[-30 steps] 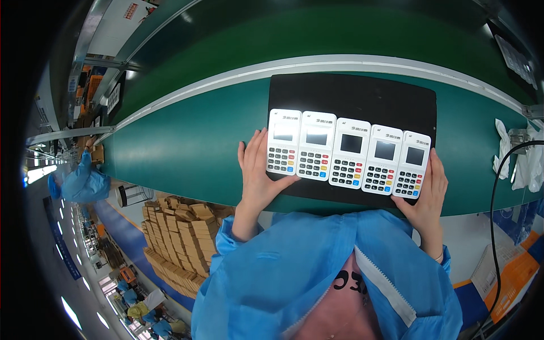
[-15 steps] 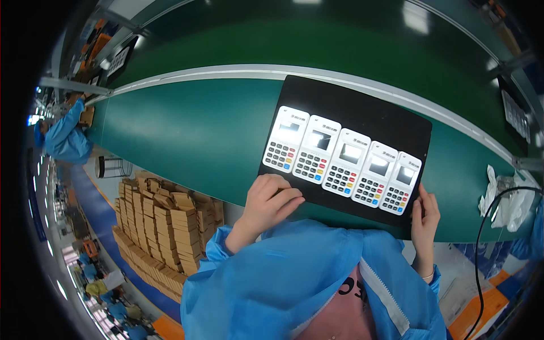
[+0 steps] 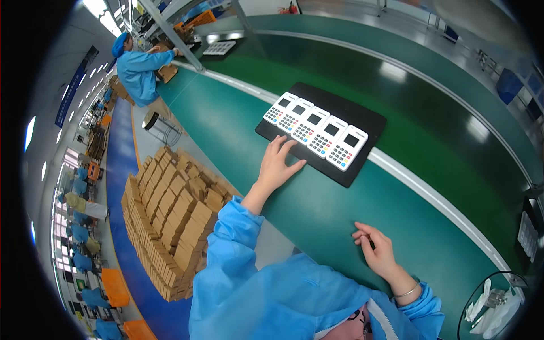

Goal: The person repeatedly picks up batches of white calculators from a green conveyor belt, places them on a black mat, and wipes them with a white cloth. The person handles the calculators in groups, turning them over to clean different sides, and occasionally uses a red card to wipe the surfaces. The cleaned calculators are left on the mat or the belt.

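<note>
Several white card payment terminals (image 3: 315,126) with dark screens and keypads lie side by side in a slanting row on a black mat (image 3: 362,113). The mat rests across the metal rail between the green bench and the green belt behind it. My left hand (image 3: 276,164) is at the mat's near edge, its fingertips touching or just beside it, thumb spread away and nothing held. Closer to my body, my right hand (image 3: 375,249) hovers over the bench, apart from the mat. Its fingers are loosely bent and it holds nothing.
Stacked brown cartons (image 3: 175,209) stand on the floor at left, beside a stool (image 3: 152,120). A co-worker in blue (image 3: 139,68) works at the far left end. White plastic bags (image 3: 493,311) and a black cable lie at lower right. Another loaded tray (image 3: 527,235) sits far right.
The black mat with the terminals has moved away from me, from the bench onto the rail and belt edge. My right hand has let go of it. The view has turned left.
</note>
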A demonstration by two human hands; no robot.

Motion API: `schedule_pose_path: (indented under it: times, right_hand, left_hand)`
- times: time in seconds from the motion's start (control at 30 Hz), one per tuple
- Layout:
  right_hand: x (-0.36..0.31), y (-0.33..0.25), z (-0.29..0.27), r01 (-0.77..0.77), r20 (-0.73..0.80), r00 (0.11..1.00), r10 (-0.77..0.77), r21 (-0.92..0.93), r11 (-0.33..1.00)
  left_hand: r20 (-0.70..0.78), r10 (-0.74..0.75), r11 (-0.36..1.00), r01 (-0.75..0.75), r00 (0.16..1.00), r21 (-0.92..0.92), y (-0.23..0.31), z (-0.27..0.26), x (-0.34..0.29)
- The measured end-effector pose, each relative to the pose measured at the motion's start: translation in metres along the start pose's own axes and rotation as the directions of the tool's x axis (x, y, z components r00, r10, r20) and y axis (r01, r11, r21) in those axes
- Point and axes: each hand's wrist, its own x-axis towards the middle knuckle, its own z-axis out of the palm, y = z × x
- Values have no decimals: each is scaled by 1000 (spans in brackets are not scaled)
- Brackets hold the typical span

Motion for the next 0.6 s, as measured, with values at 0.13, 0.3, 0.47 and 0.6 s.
schedule_pose_path:
  times: [0.13, 0.3, 0.47, 0.6]
  right_hand:
    - [7, 0, -1, -17, -76, 997, 14, -39, 999]
    - [6, 11, -7, 65, -13, 998, -69, -186, 980]
    - [7, 25, -25, 224, 37, 974, -221, -129, 966]
    - [21, 46, -87, 214, -252, 917, -308, -340, 916]
  left_hand:
    - [-219, -15, 984, 52, 976, 167, -30, 53, 85]
    - [-263, -42, 965, -29, 964, -260, 4, 80, 167]
    - [-108, 349, 915, -363, 931, -178, 36, 94, 152]
    - [-23, 244, 922, -239, 970, -303, 40, 83, 133]
